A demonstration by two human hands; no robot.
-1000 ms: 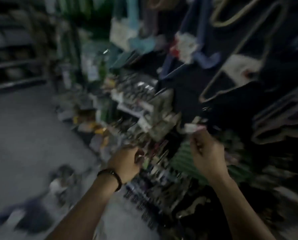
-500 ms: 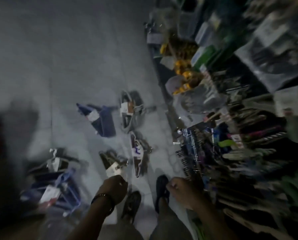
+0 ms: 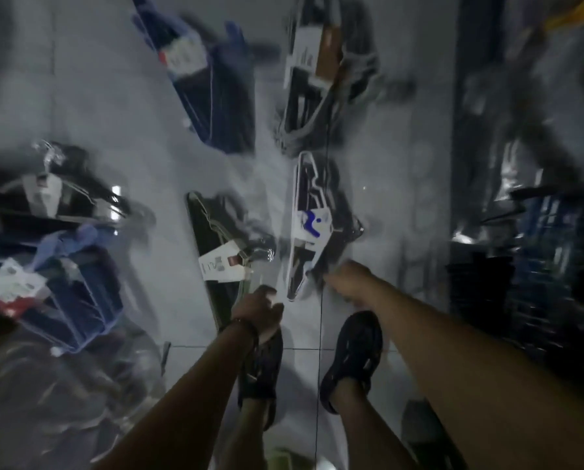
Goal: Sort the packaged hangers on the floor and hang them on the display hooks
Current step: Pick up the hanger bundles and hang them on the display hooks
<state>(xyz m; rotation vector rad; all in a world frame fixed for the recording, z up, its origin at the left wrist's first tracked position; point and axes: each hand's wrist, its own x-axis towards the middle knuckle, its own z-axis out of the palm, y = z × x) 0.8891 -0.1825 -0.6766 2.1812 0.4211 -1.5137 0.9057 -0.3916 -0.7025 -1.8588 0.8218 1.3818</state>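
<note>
Left hand (image 3: 257,308): lowered toward the floor, fingers curled in; it sits at the near end of the dark hanger pack, but blur hides whether it grips the pack, so I cannot tell.
Right hand (image 3: 348,283): reaching down at the near tip of the white hanger pack, fingers bunched; contact looks likely, though a grip cannot be confirmed.
Dark hanger pack (image 3: 216,245): flat on the floor, just ahead of the left hand, with a white tag across it.
White hanger pack (image 3: 309,225): on the floor just right of the dark one, with a white label bearing a blue mark.
Blue hanger pack (image 3: 212,89): farther out, lying at a slant.
Grey hanger pack (image 3: 321,79): beside the blue one, to its right.
Left-side packs (image 3: 56,266): a heap of blue and dark hangers with red and white tags, well apart from the hands.
Floor (image 3: 114,106): pale tiles.
Shoes (image 3: 351,357): two dark shoes below the hands.
Shelving (image 3: 538,249): dim goods along the right edge.
</note>
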